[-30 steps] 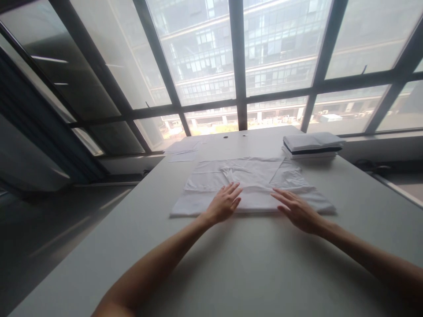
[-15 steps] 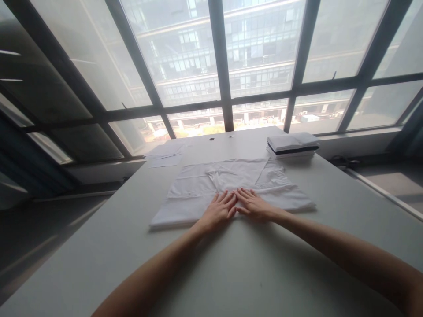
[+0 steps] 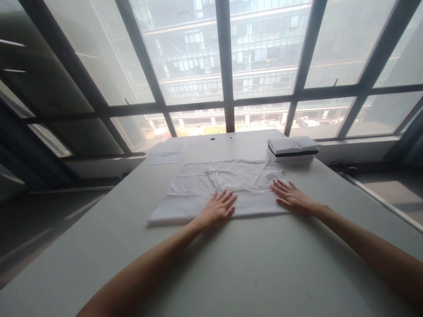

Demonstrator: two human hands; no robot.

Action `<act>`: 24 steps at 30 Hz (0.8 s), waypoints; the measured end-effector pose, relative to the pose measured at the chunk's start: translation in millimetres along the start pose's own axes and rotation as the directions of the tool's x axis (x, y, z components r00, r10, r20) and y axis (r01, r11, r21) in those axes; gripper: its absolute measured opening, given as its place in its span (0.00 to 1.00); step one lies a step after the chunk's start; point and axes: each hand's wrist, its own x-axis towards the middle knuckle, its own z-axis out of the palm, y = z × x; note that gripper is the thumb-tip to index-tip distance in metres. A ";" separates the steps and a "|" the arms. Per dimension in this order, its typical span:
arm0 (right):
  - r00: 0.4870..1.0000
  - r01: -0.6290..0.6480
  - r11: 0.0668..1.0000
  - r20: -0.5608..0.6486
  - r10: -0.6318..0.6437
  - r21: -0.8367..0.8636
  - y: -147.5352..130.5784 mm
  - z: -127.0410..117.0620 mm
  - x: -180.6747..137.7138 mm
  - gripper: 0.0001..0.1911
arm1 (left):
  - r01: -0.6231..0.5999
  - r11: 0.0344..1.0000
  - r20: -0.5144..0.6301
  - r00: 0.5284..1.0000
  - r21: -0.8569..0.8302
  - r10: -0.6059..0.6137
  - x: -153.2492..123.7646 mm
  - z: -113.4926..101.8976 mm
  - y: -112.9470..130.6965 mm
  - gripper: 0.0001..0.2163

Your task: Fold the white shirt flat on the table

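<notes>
White garment: lies flat on the white table (image 3: 257, 264) in front of the person, its long near edge facing them; the fabric (image 3: 238, 180) looks thin, perhaps a shirt, though the exact kind cannot be told.
Near band: a smooth strip along the near edge appears folded over, straight at the left and centre; its right end is partly hidden by the right hand.
Far part: creased, with bunched fabric left of centre and more wrinkles by the right fingertips.
Left hand: palm down on the near band (image 3: 218, 209), fingers extended and slightly apart, gripping nothing.
Right hand: palm down at the garment's right side (image 3: 294, 198), fingers stretched out and a little spread, nothing pinched; how hard it presses cannot be told.
Progress: the near band seems laid and mostly flattened; the creases beyond it look unsmoothed, and the far part lies spread out behind the band.
Folded stack: white cloth layers with one dark layer (image 3: 292, 148), at the far right, apart from the garment.
Paper sheets: overlapping at the far left (image 3: 164, 157).
</notes>
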 end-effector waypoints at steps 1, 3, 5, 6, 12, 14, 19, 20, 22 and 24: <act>1.000 -0.005 1.000 -0.014 0.005 -0.005 -0.8 1.9 -0.1 0.35 | 0.004 1.000 0.011 1.000 -0.004 -0.004 -2.0 -1.7 -3.1 0.29; 0.999 -0.009 1.000 -0.042 0.009 -0.011 -1.1 6.0 -0.7 0.34 | 0.034 0.999 0.029 0.999 -0.011 -0.034 -9.7 -5.7 -14.1 0.31; 0.998 -0.002 1.000 -0.064 0.001 -0.013 0.9 9.7 -1.5 0.35 | 0.094 0.996 0.048 0.994 -0.011 -0.093 -23.8 -9.5 -31.8 0.32; 0.997 0.004 1.000 -0.072 -0.005 -0.012 2.4 11.1 -1.9 0.35 | 0.130 0.991 0.059 0.990 -0.007 -0.130 -33.6 -11.0 -42.7 0.32; 0.998 0.015 1.000 -0.064 -0.016 -0.004 6.4 13.8 -2.4 0.35 | 0.348 0.936 0.015 0.937 0.056 -0.350 -106.1 -8.4 -106.3 0.31; 0.998 0.011 1.000 -0.059 -0.011 -0.005 5.3 13.0 -2.8 0.34 | 0.392 0.918 -0.009 0.920 0.065 -0.392 -121.6 -5.4 -116.4 0.31; 0.998 -0.003 1.000 -0.062 0.001 -0.020 1.7 10.7 -4.2 0.34 | 0.395 0.918 -0.111 0.915 0.041 -0.388 -131.0 -7.0 -110.9 0.29; 0.998 -0.007 1.000 -0.064 0.005 -0.022 1.2 10.8 -4.3 0.34 | 0.343 0.939 -0.146 0.931 0.029 -0.336 -130.9 -9.4 -105.8 0.27; 0.997 -0.019 0.999 -0.072 0.017 -0.026 0.7 11.6 -4.3 0.34 | 0.174 0.985 -0.192 0.966 0.004 -0.170 -130.9 -15.2 -93.7 0.25; 0.997 -0.030 0.999 -0.078 0.028 -0.025 0.4 12.5 -4.2 0.34 | -0.015 1.000 -0.172 0.985 -0.009 0.013 -130.9 -20.0 -81.7 0.23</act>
